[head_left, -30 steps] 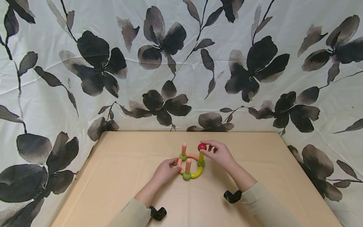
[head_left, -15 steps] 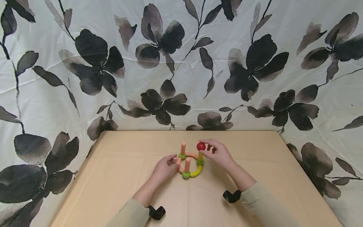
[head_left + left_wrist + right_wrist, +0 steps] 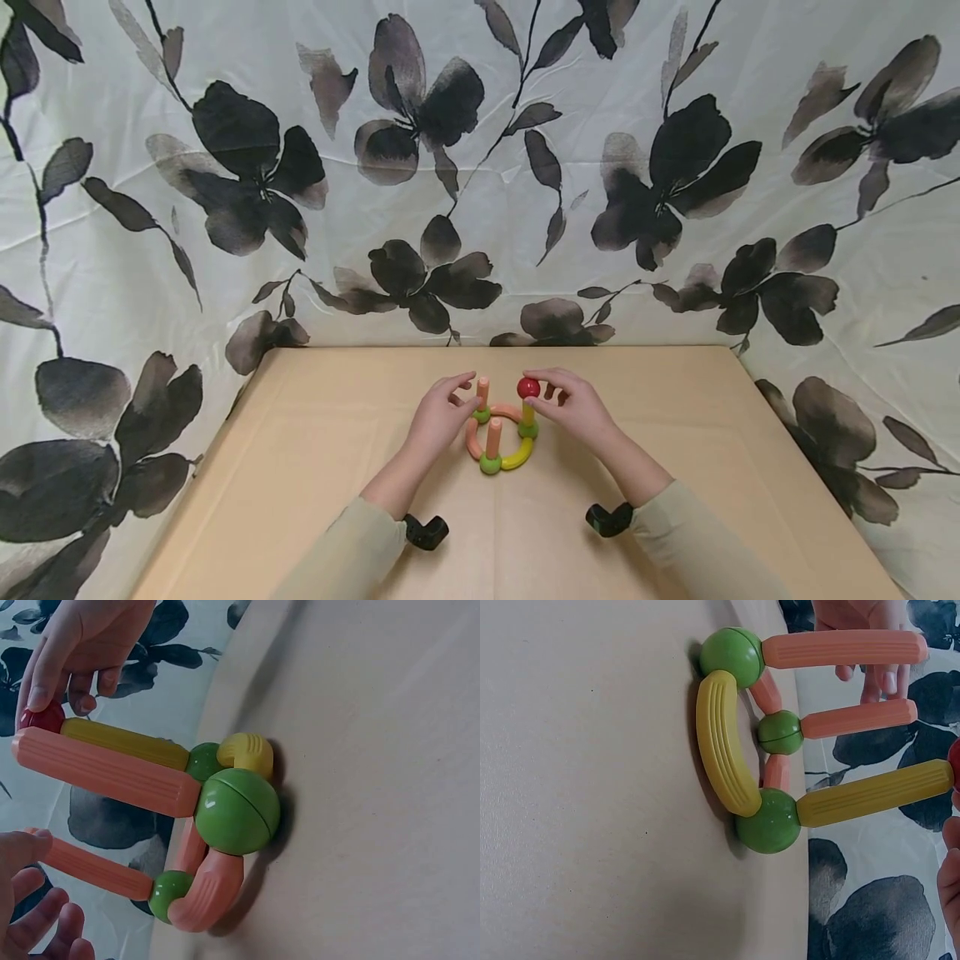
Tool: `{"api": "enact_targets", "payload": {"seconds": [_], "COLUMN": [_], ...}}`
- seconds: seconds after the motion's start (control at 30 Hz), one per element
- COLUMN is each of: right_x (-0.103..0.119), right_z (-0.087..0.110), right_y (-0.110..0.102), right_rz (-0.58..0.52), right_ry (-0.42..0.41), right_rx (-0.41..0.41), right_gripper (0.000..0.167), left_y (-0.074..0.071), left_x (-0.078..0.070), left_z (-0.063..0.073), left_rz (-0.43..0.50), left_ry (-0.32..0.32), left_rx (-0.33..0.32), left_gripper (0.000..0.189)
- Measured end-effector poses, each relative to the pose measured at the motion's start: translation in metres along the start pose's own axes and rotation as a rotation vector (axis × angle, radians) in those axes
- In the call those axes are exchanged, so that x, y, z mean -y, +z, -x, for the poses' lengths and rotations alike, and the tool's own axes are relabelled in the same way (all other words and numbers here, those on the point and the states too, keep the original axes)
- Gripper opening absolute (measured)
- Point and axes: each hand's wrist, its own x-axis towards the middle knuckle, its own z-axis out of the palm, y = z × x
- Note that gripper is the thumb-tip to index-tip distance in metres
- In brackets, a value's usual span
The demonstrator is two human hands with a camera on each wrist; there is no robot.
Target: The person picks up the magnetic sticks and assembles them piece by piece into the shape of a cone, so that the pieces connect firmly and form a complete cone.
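A magnetic-stick ring stands on the table, made of green balls (image 3: 491, 464), curved orange pieces (image 3: 472, 439) and a curved yellow piece (image 3: 517, 457). Two straight orange sticks (image 3: 105, 772) and one straight yellow stick (image 3: 877, 792) rise from the balls. A red ball (image 3: 528, 387) tops the yellow stick, and my right hand (image 3: 579, 403) pinches it between thumb and forefinger. Beside the top of the back-left orange stick (image 3: 483, 393) is my left hand (image 3: 442, 414), its fingers spread. In the left wrist view its thumb (image 3: 37, 844) overlaps that stick's end; contact is unclear.
The tan tabletop (image 3: 300, 467) ends at a straight back edge. Behind it hangs a white cloth (image 3: 555, 200) with dark flowers. A black wrist device sits on each wrist, below the beige sleeves (image 3: 341, 550).
My left hand has left the curved orange piece at the ring's left side and risen to the back-left orange stick. The right hand stays on the red ball.
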Motion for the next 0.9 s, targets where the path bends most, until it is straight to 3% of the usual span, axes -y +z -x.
{"api": "enact_targets", "payload": {"seconds": [0.3,0.47,0.7,0.9], "right_x": [0.001,0.002,0.005,0.009], "right_z": [-0.001,-0.004,-0.011,-0.016], "right_y": [0.000,0.003,0.010,0.017], "right_rz": [-0.005,0.012,0.025,0.031], "right_ry": [0.014,-0.005,-0.028,-0.023], "right_rx": [-0.003,0.003,0.010,0.020], "right_gripper": [0.044,0.042,0.042,0.040], "left_y": [0.005,0.010,0.015,0.016], "left_x": [-0.008,-0.009,-0.013,-0.014], "left_z": [-0.010,-0.010,-0.006,-0.006], "left_rz": [-0.019,-0.024,-0.076,-0.103], "left_ry": [0.008,-0.002,0.082,0.086], "left_rx": [0.026,0.074,0.086,0.084], "left_gripper": [0.039,0.034,0.035,0.034]}}
